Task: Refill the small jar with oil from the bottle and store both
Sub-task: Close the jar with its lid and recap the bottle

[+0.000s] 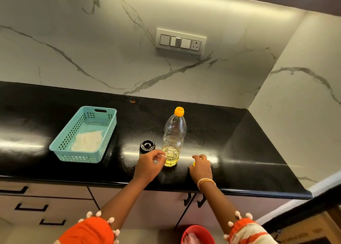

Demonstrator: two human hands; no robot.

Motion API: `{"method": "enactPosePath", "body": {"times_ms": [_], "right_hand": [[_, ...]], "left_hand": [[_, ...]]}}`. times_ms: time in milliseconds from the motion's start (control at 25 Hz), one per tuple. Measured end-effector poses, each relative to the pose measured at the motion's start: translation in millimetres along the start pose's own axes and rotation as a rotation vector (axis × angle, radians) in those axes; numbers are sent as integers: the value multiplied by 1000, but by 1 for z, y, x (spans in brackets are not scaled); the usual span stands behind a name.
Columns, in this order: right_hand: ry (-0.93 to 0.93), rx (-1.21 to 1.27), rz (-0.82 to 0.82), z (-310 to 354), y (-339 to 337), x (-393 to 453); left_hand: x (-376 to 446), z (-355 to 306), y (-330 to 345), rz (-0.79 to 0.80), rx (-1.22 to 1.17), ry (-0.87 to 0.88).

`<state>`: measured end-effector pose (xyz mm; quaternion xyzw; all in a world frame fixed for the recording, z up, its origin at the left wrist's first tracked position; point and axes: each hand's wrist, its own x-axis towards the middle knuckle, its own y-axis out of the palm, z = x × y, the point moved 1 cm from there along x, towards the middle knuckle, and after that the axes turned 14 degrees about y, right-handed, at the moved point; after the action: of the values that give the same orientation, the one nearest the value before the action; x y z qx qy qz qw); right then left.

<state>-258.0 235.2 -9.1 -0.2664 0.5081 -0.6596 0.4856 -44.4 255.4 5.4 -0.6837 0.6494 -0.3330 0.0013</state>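
Black glossy counter (pixel 230 133) under marble wall (pixel 92 49); left hand (pixel 150 165) loosely curled, right hand (pixel 201 167) pinching something yellow.

capped oil bottle (pixel 174 136) upright mid-frame on black counter (pixel 239 133), dark small jar (pixel 147 146) just left; left hand (pixel 150 163) at bottle's base, right hand (pixel 201 167) lower right, teal basket (pixel 84 133) left.

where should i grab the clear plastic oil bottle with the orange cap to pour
Grip the clear plastic oil bottle at its ribbed waist, coming from the right: it stands upright, the ribs give purchase, and the small black jar crowds its left side.
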Motion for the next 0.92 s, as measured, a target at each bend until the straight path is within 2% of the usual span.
{"method": "enactPosePath", "body": {"times_ms": [160,360,480,680,920], "right_hand": [[-8,-70,61,-6,2,17],[9,-94,49,-8,11,28],[14,-24,53,-7,10,32],[-25,471,-13,35,-31,25],[-257,966,-240,99,-127,5]], "left_hand": [[14,-15,5,-61,126,171],[38,-26,2,-168,136,214],[48,-28,-3,-202,148,221],[78,-46,-6,-251,-12,172],[124,-79,-8,-90,-199,215]]}}
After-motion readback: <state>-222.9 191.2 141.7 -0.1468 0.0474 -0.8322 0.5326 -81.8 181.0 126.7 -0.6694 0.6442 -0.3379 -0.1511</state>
